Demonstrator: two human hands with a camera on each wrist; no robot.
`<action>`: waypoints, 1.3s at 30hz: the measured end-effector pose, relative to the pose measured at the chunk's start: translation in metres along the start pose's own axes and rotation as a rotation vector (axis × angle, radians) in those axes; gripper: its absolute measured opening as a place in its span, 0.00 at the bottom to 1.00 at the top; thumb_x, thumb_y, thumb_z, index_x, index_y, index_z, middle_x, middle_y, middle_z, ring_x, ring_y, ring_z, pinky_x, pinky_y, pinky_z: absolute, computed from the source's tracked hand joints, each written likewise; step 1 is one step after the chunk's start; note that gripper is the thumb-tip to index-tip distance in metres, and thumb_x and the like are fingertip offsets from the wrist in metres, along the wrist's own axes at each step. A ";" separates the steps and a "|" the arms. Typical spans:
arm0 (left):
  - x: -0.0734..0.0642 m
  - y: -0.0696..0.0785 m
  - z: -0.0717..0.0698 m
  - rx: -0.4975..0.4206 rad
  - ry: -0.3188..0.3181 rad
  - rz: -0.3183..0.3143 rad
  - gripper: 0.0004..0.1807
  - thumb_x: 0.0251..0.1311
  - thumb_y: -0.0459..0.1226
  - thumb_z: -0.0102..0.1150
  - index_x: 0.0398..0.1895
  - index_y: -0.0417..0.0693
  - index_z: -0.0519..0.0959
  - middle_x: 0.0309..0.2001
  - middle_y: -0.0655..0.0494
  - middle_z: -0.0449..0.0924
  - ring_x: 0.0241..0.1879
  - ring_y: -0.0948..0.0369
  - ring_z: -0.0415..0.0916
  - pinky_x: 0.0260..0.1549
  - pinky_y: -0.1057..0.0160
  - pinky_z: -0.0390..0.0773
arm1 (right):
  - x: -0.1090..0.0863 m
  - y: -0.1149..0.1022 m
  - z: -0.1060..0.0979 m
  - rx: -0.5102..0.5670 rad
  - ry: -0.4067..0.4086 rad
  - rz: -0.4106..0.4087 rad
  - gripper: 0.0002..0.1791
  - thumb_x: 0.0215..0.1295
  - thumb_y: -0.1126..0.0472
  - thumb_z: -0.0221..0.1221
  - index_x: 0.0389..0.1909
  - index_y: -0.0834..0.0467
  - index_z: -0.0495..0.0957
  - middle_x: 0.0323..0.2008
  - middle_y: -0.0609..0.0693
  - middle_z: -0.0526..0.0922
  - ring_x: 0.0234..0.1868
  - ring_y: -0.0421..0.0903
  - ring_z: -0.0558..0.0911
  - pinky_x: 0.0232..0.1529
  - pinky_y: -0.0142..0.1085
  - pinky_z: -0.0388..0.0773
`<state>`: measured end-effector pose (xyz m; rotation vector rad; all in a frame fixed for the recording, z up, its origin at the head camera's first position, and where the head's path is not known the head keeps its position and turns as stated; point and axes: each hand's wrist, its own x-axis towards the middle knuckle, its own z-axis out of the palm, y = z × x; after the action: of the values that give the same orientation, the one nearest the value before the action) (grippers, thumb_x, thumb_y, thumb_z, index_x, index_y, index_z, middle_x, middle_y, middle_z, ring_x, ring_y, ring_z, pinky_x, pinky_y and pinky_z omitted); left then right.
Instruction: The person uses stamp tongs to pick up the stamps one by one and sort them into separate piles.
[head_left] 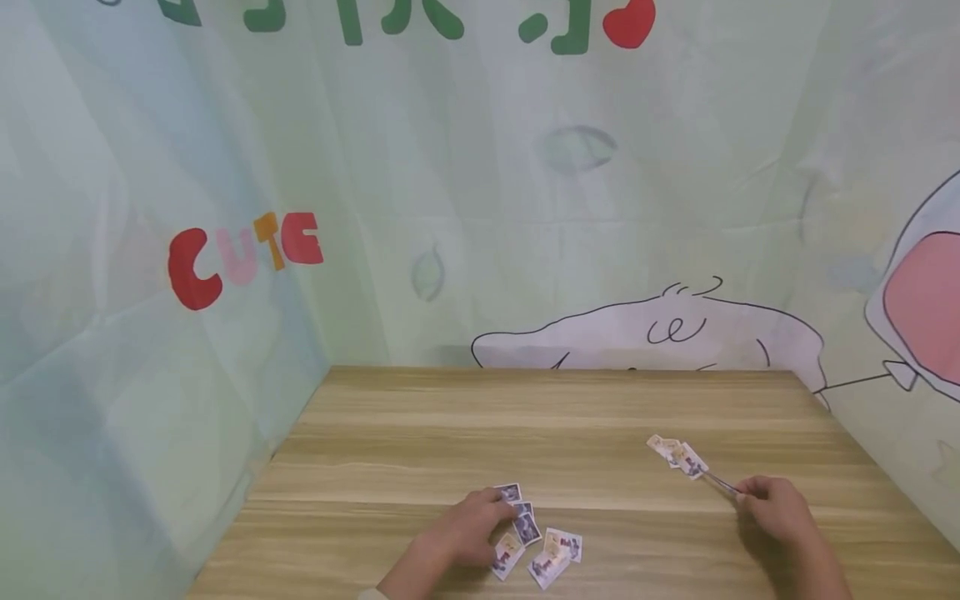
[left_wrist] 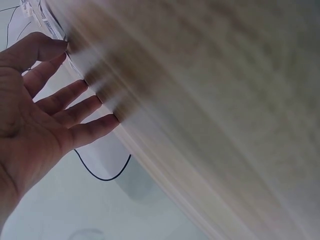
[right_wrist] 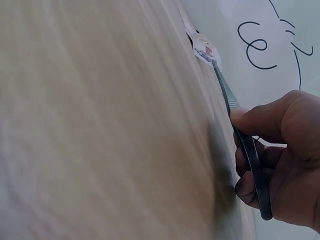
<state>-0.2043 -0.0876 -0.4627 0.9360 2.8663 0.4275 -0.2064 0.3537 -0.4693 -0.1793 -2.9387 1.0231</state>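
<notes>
While the right hand (head_left: 776, 504) pinched a pair of slim dark tweezers (head_left: 722, 481), their long axis ran from the fingers up and away toward the table's (head_left: 420, 433) far right corner, tips touching a small cluster of stamps (head_left: 678, 454). Bare wood lay between that cluster and a second group of stamps (head_left: 536, 546) near the table's front edge, where the left hand (head_left: 468, 529) rested, fingers spread and relaxed, holding nothing.

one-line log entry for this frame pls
right hand: grips tweezers, tips at far stamps | left hand: fingers on near stamps | table
</notes>
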 end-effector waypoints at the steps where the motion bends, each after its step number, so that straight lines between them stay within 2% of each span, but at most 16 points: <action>1: 0.000 0.000 0.000 0.001 0.002 0.001 0.33 0.31 0.31 0.68 0.50 0.55 0.79 0.55 0.49 0.71 0.54 0.52 0.68 0.50 0.55 0.72 | 0.000 0.000 0.000 -0.003 -0.002 0.006 0.12 0.56 0.67 0.55 0.36 0.72 0.76 0.31 0.59 0.78 0.34 0.54 0.75 0.34 0.48 0.71; 6: 0.001 0.001 -0.001 0.007 0.004 0.003 0.32 0.31 0.31 0.67 0.50 0.54 0.79 0.55 0.49 0.71 0.54 0.52 0.68 0.50 0.55 0.72 | 0.001 0.003 0.003 -0.016 0.007 0.000 0.10 0.56 0.67 0.56 0.35 0.71 0.76 0.29 0.56 0.78 0.31 0.52 0.74 0.31 0.45 0.70; 12: -0.001 0.001 -0.001 -0.009 -0.006 -0.006 0.33 0.31 0.32 0.68 0.50 0.55 0.79 0.56 0.49 0.71 0.54 0.52 0.68 0.50 0.54 0.72 | 0.000 0.005 0.004 -0.017 0.022 0.031 0.13 0.55 0.65 0.59 0.37 0.72 0.76 0.30 0.59 0.78 0.35 0.58 0.75 0.37 0.53 0.70; 15: -0.001 0.001 -0.001 -0.012 -0.007 -0.008 0.33 0.30 0.31 0.68 0.50 0.55 0.79 0.55 0.49 0.71 0.54 0.52 0.68 0.50 0.54 0.72 | -0.001 0.008 0.004 -0.009 0.027 0.050 0.14 0.54 0.64 0.60 0.38 0.71 0.76 0.31 0.60 0.78 0.35 0.59 0.75 0.37 0.54 0.70; 23: 0.000 0.002 -0.002 -0.008 -0.001 0.008 0.31 0.31 0.31 0.67 0.48 0.54 0.80 0.54 0.49 0.72 0.53 0.52 0.68 0.50 0.56 0.72 | -0.009 0.005 -0.003 0.072 0.023 0.151 0.18 0.55 0.64 0.59 0.42 0.73 0.74 0.28 0.56 0.79 0.29 0.50 0.76 0.28 0.42 0.72; 29: 0.000 0.002 0.000 -0.017 -0.003 0.004 0.30 0.31 0.31 0.66 0.47 0.53 0.80 0.54 0.49 0.72 0.54 0.52 0.68 0.51 0.55 0.71 | -0.010 0.000 -0.002 0.102 0.038 0.215 0.19 0.56 0.63 0.58 0.45 0.73 0.73 0.30 0.58 0.78 0.30 0.51 0.75 0.29 0.43 0.72; 31: 0.001 0.002 0.000 -0.018 -0.003 0.003 0.30 0.31 0.31 0.66 0.48 0.53 0.80 0.54 0.48 0.72 0.54 0.51 0.68 0.51 0.55 0.71 | -0.013 0.000 -0.001 0.097 0.055 0.194 0.19 0.57 0.62 0.58 0.45 0.72 0.74 0.32 0.60 0.79 0.32 0.53 0.75 0.31 0.45 0.71; 34: 0.000 0.002 0.001 -0.015 -0.001 0.001 0.30 0.31 0.31 0.67 0.48 0.53 0.80 0.55 0.48 0.72 0.54 0.51 0.68 0.51 0.54 0.71 | -0.018 -0.001 0.001 0.098 0.070 0.110 0.18 0.57 0.62 0.59 0.44 0.72 0.75 0.35 0.63 0.79 0.36 0.57 0.76 0.35 0.49 0.71; 39: 0.000 0.001 0.000 -0.015 0.009 0.001 0.31 0.31 0.31 0.67 0.48 0.53 0.80 0.55 0.47 0.71 0.54 0.50 0.68 0.51 0.53 0.72 | -0.025 -0.007 0.005 0.149 0.059 0.004 0.17 0.58 0.65 0.58 0.44 0.73 0.75 0.37 0.62 0.79 0.40 0.57 0.76 0.40 0.46 0.73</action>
<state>-0.2037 -0.0867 -0.4627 0.9353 2.8667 0.4535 -0.1827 0.3426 -0.4687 -0.2080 -2.7970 1.2101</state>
